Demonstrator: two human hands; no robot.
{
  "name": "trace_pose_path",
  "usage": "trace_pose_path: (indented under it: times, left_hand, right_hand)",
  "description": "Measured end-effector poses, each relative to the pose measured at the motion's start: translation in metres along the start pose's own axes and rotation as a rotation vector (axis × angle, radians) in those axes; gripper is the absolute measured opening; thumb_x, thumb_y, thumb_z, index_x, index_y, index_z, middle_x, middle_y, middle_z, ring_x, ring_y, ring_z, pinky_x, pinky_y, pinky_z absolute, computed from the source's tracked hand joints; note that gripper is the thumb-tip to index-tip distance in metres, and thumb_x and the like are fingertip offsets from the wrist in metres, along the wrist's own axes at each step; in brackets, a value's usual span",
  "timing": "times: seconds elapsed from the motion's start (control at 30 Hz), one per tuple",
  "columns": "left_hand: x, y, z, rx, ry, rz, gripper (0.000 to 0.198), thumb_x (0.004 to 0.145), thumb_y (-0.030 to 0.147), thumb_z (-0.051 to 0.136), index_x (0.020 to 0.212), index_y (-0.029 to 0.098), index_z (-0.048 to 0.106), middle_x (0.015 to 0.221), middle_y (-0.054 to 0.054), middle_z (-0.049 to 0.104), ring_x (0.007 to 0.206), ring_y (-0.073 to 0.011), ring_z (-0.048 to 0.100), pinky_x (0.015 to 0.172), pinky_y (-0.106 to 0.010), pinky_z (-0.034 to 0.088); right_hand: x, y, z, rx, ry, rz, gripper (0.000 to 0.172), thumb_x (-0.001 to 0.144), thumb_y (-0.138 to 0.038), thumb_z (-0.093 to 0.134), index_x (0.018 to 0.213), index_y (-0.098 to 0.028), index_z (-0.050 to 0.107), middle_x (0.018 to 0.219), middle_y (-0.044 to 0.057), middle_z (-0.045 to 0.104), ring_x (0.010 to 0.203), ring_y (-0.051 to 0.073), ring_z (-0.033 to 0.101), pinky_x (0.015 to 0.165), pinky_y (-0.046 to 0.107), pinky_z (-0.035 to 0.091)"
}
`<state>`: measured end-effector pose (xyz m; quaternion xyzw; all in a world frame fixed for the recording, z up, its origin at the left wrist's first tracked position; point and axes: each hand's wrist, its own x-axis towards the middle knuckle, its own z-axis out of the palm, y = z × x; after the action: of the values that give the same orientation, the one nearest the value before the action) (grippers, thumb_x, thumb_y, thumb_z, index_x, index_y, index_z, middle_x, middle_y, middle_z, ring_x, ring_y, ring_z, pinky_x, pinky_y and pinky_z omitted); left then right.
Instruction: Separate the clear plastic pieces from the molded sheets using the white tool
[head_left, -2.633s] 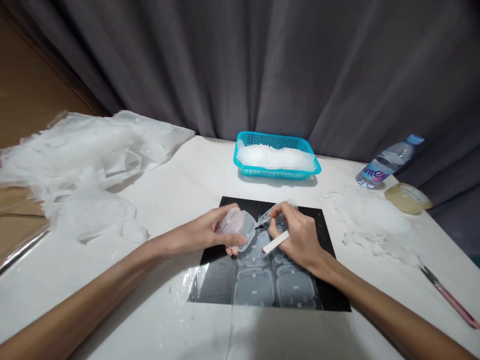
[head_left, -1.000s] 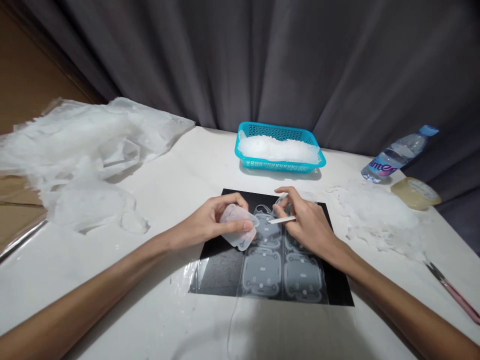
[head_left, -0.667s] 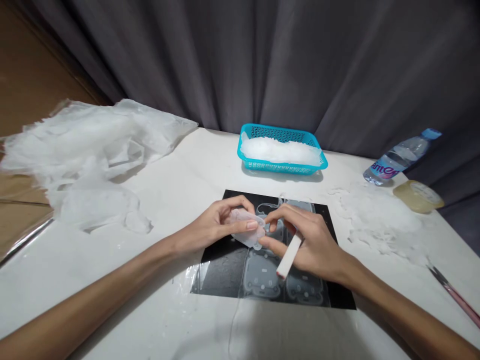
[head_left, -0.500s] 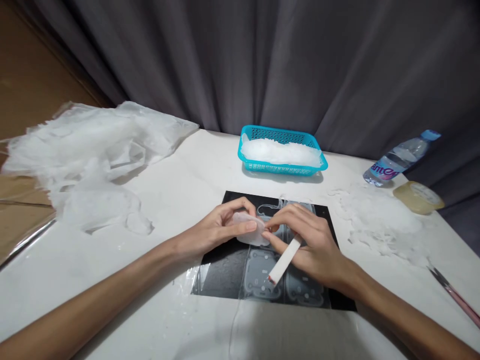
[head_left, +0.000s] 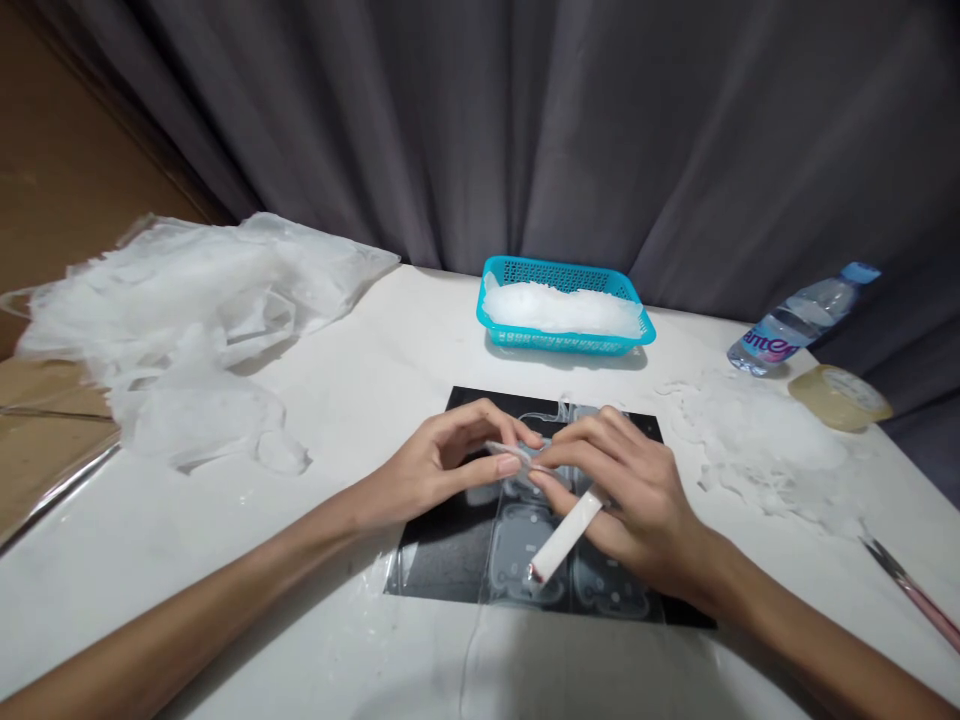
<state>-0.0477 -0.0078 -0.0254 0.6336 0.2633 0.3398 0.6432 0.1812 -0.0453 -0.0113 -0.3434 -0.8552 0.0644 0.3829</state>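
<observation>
Between my two hands is a small translucent white piece [head_left: 510, 453], thin and seen nearly edge-on. My left hand [head_left: 450, 455] pinches its left side between thumb and fingers. The fingertips of my right hand [head_left: 626, 480] close on its right end. Tucked in my right hand is a flat white stick [head_left: 566, 538] with a reddish tip pointing down and left; its other end is hidden in the palm. Under both hands lies a black board [head_left: 442, 550] with grey rounded shapes [head_left: 529, 550] beneath clear film.
A blue basket [head_left: 562, 345] holding white soft material stands behind the board. Crumpled white sheets [head_left: 187, 290] lie at left. On the right are white scraps [head_left: 765, 440], a water bottle [head_left: 802, 320], a yellowish tape roll [head_left: 840, 397] and pink-handled tweezers [head_left: 911, 595].
The translucent piece has turned from showing its face to nearly edge-on. My left fingers have reached further right across it, and the stick has shifted slightly with my right hand.
</observation>
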Motion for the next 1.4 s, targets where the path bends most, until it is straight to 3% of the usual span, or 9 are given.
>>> trace_pose_path:
  times: [0.17, 0.3, 0.6, 0.97, 1.1, 1.27, 1.4]
  left_hand:
    - [-0.005, 0.01, 0.004, 0.302, 0.035, 0.147, 0.005, 0.096, 0.017, 0.069, 0.101, 0.019, 0.071, 0.116, -0.007, 0.074, 0.114, -0.0208, 0.068, 0.103, -0.035, 0.051]
    - [-0.008, 0.013, 0.008, 0.379, 0.045, 0.223, 0.013, 0.093, 0.013, 0.073, 0.104, 0.02, 0.072, 0.114, -0.006, 0.076, 0.108, -0.0196, 0.071, 0.098, -0.032, 0.055]
    - [-0.01, 0.017, 0.008, 0.344, 0.06, 0.234, 0.01, 0.095, 0.013, 0.07, 0.099, 0.019, 0.077, 0.109, -0.007, 0.08, 0.106, -0.0215, 0.076, 0.094, -0.033, 0.06]
    - [-0.009, 0.015, 0.01, 0.243, 0.078, 0.145, 0.004, 0.093, 0.016, 0.074, 0.09, 0.018, 0.076, 0.104, -0.005, 0.082, 0.097, -0.0193, 0.077, 0.086, -0.029, 0.06]
    - [-0.009, 0.016, 0.011, 0.24, 0.077, 0.134, 0.003, 0.092, 0.016, 0.075, 0.091, 0.019, 0.076, 0.103, -0.004, 0.082, 0.095, -0.0184, 0.077, 0.087, -0.028, 0.06]
    - [-0.01, 0.017, 0.012, 0.271, 0.077, 0.117, 0.003, 0.093, 0.022, 0.075, 0.094, 0.02, 0.077, 0.101, -0.004, 0.082, 0.095, -0.0198, 0.077, 0.086, -0.029, 0.059]
    - [-0.011, 0.018, 0.013, 0.264, 0.097, 0.064, 0.007, 0.094, 0.025, 0.074, 0.095, 0.02, 0.078, 0.096, -0.004, 0.081, 0.091, -0.0196, 0.075, 0.085, -0.03, 0.058]
  right_hand:
    - [0.003, -0.007, -0.009, -0.128, 0.072, -0.09, 0.008, 0.093, -0.017, 0.073, 0.1, -0.02, 0.072, 0.084, 0.003, 0.072, 0.075, 0.016, 0.058, 0.063, 0.029, 0.045]
    - [0.005, -0.009, -0.015, -0.216, 0.1, -0.152, 0.011, 0.091, -0.015, 0.075, 0.101, -0.02, 0.073, 0.081, 0.002, 0.073, 0.072, 0.016, 0.054, 0.06, 0.029, 0.043]
    - [-0.006, -0.004, -0.018, -0.337, 0.055, -0.211, 0.032, 0.085, -0.01, 0.075, 0.113, -0.025, 0.071, 0.087, 0.0, 0.074, 0.072, 0.017, 0.052, 0.062, 0.031, 0.042]
    - [-0.01, -0.005, -0.021, -0.335, 0.026, -0.187, 0.036, 0.086, -0.013, 0.074, 0.119, -0.027, 0.069, 0.088, -0.001, 0.075, 0.074, 0.017, 0.053, 0.064, 0.03, 0.045]
    - [-0.006, -0.006, -0.021, -0.319, 0.051, -0.189, 0.03, 0.088, -0.016, 0.074, 0.116, -0.026, 0.071, 0.086, -0.001, 0.075, 0.072, 0.017, 0.052, 0.062, 0.03, 0.045]
    - [0.004, -0.009, -0.021, -0.29, 0.075, -0.165, 0.01, 0.093, -0.021, 0.073, 0.101, -0.025, 0.074, 0.077, -0.001, 0.072, 0.068, 0.015, 0.052, 0.057, 0.03, 0.043]
    - [0.007, -0.003, -0.022, -0.094, 0.002, -0.136, 0.009, 0.098, -0.02, 0.067, 0.104, -0.021, 0.073, 0.085, 0.001, 0.075, 0.073, 0.015, 0.06, 0.064, 0.031, 0.048]
